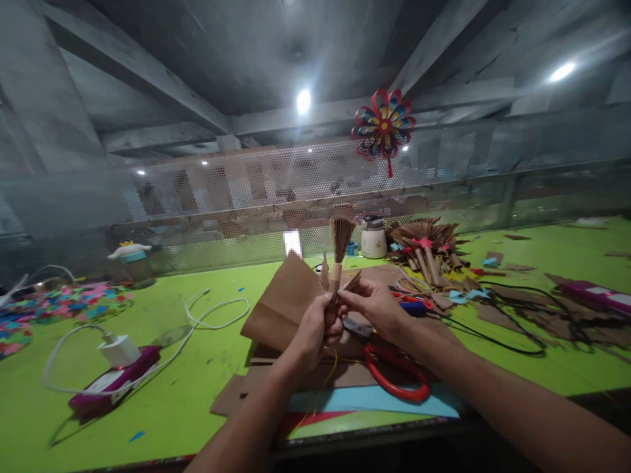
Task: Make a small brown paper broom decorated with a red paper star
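Note:
Upright in front of me stands a brown pleated paper fan piece (342,246) on a rolled paper stem, with smaller pleated pieces at its sides. My left hand (318,322) is wrapped round the lower stem. The fingertips of my right hand (377,305) pinch the small pleated paper leaf (353,281) on the right side of the stem. Scissors with red handles (397,378) lie just below my right hand. Behind and beneath my hands are brown paper sheets (283,302). A thin yellow string (332,371) trails below my left hand.
Finished-looking brown paper fans (426,240) are heaped at the back right beside a white jar (373,238). Dark cables (522,341) and paper scraps lie to the right. At left are a purple power strip (118,384), a white cable and colourful paper stars (73,302).

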Action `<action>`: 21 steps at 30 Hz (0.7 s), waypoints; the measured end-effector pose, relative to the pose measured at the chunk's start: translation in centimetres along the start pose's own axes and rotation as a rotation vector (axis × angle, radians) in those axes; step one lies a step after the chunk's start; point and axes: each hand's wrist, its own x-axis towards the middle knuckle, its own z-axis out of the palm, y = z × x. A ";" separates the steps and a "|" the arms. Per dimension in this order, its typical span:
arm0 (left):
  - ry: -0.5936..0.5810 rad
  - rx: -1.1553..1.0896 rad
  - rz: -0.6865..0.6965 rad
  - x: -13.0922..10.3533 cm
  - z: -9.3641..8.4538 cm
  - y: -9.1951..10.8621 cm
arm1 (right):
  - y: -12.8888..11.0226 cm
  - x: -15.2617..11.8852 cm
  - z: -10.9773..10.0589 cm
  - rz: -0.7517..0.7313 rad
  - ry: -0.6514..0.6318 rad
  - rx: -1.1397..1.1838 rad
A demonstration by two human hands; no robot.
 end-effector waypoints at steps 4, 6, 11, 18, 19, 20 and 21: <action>-0.007 -0.010 0.006 0.2 -0.2 -0.1 | 0.3 0.1 -0.1 -0.015 -0.006 -0.020; -0.019 -0.023 0.008 0.2 -0.2 -0.1 | 0.5 0.2 -0.1 -0.021 -0.007 -0.014; -0.062 -0.032 0.025 0.0 -0.3 -0.1 | 0.4 0.2 0.1 -0.022 -0.007 0.009; -0.005 0.013 0.106 0.3 -0.5 0.0 | -0.3 0.0 -0.1 0.011 -0.033 0.030; 0.018 0.027 0.118 0.5 -0.6 0.0 | -0.4 0.0 -0.2 0.012 -0.025 0.030; 0.046 0.038 0.129 0.8 -0.7 -0.1 | -0.5 0.0 -0.3 0.013 -0.013 0.027; 0.068 0.046 0.141 1.0 -0.9 -0.3 | -0.6 0.0 -0.4 0.018 0.000 0.021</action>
